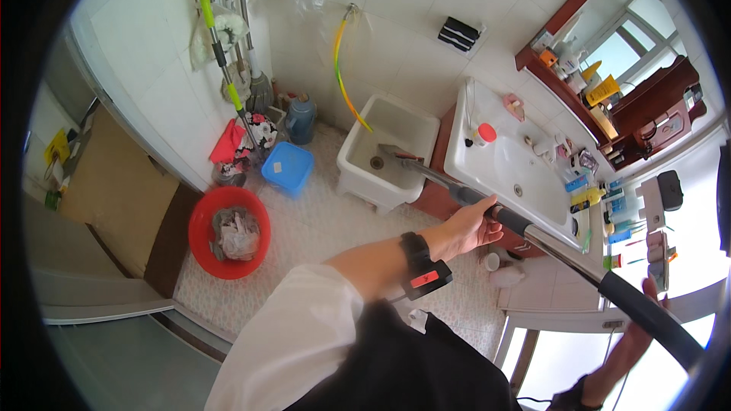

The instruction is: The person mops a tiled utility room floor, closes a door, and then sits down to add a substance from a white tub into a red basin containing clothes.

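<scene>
A long-handled mop [545,242] with a metal pole and dark grips slants from the lower right down into a white utility sink [357,168]. Its flat grey head [394,151] rests inside the basin near the drain. My left hand [469,227] is at the middle of the pole, by the dark joint, thumb over it and fingers partly curled. Farther up, my right hand [648,311] is at the thick dark grip, largely behind the pole, so its fingers are mostly hidden. A yellow-green hose [339,68] hangs from a wall tap into the sink.
A washbasin [502,168] with bottles and a red-lidded jar adjoins the sink. On the tiled floor stand a red basin [197,234] holding cloths, a blue plastic tub [288,168] and a blue jug [301,120]. Several mops lean in the corner; a doorway opens at left.
</scene>
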`<state>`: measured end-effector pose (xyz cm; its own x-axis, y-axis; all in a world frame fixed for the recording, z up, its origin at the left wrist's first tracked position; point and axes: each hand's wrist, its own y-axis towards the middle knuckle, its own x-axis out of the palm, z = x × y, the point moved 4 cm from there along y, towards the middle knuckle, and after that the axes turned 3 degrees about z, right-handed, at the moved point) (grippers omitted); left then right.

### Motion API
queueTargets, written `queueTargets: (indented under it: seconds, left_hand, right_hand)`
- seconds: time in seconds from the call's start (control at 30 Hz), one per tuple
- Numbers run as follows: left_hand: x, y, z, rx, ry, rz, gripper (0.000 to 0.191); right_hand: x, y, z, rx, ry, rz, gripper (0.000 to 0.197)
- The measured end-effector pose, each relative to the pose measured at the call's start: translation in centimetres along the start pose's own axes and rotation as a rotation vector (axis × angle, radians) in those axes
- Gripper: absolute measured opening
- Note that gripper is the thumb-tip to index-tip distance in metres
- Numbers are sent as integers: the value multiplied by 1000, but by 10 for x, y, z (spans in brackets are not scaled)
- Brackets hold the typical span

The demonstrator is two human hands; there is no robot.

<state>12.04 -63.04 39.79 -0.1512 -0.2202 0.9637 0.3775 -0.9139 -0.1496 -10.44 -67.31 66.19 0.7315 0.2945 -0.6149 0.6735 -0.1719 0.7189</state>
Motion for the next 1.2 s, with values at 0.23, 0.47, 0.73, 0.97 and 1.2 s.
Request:
queueTargets:
  seconds: [0.23, 0.47, 0.73, 0.97, 1.2]
  left_hand:
    - [1, -11, 48, -20, 331, 121, 42]
    - [9, -46, 104, 104, 664, 287, 56]
    - [-8, -66, 232, 386, 922, 411, 60]
    - [-122, -168, 349, 707, 432, 686, 45]
    - [-237, -270, 322, 951, 59, 971, 35]
  right_hand:
    - [184, -1, 60, 280, 333, -378, 62]
    - [300, 44, 48, -5, 496, -452, 48]
    - [406, 143, 16, -106, 763, -406, 16]
    - [515, 225, -83, -416, 532, -211, 31]
    - [709, 307, -141, -278, 605, -392, 32]
